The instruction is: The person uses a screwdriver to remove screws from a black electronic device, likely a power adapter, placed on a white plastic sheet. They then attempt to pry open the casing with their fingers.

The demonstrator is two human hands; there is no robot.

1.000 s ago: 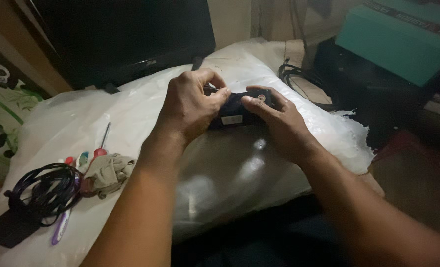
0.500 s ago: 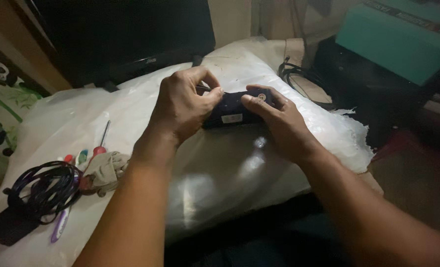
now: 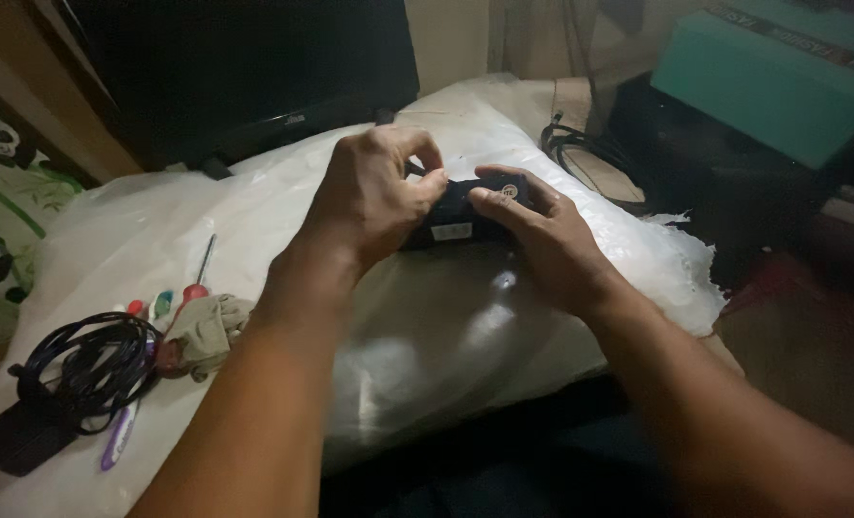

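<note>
While gripped by the right hand (image 3: 542, 235), a black device (image 3: 456, 216) is pinched by the left hand (image 3: 374, 197) over plastic sheeting (image 3: 446, 336).

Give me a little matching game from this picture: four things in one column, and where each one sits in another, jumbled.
Things:
1. small black device
2. coiled black cable
3. teal box
4. crumpled cloth

Places:
A. far right, on dark equipment
B. beside the red-handled screwdriver
C. between the left hand and right hand
D. near left corner of the plastic sheet

Pairs: 1-C, 2-D, 3-A, 4-B
</note>
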